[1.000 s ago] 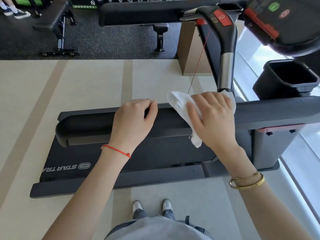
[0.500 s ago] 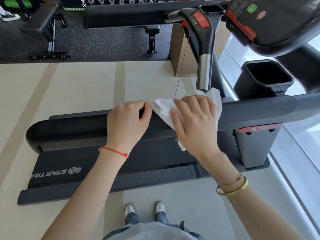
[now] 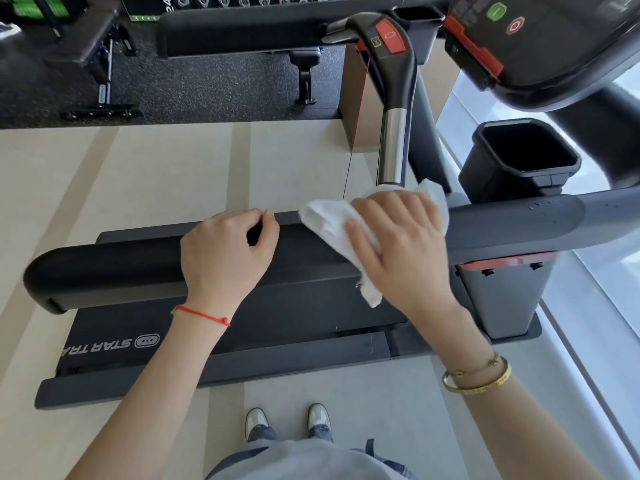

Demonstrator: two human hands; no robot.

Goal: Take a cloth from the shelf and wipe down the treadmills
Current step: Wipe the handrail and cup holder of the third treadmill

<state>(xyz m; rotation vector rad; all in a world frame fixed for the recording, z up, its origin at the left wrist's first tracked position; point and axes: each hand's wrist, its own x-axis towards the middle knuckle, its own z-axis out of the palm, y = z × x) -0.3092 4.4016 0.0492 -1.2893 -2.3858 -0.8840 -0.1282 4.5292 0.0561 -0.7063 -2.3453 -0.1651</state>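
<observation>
The person stands beside a treadmill [image 3: 242, 341], both arms reaching over its near side rail [image 3: 138, 271]. The right hand [image 3: 405, 251] lies on a white cloth [image 3: 329, 220] and presses it onto the rail, fingers spread and curved over the rail's far edge, thumb stretched along the near side; its grip is a flat, pressing one rather than a pinch. The cloth is bunched under the palm: one fold sticks out to the left of the fingers, a corner hangs down below the thumb over the rail's near face, and another bit shows past the fingertips, just at the foot of the chrome handle [image 3: 393, 147]. The left hand [image 3: 225, 261] rests on the same rail, near the cloth but apart from it, its fingers curled over the top edge and thumb tip close to the index finger; this grip clasps the rail and nothing else. A red string [image 3: 204, 315] circles the left wrist and gold bangles [image 3: 478, 375] the right. The belt carries the letters STAR TRA. To the right, a black cup holder [image 3: 485, 168] sits above the rail, and the console [image 3: 554, 64] with a green and a red button fills the upper corner. A weight bench [image 3: 90, 53] stands on dark flooring beyond. Two pale shoes [image 3: 287, 424] show below.
</observation>
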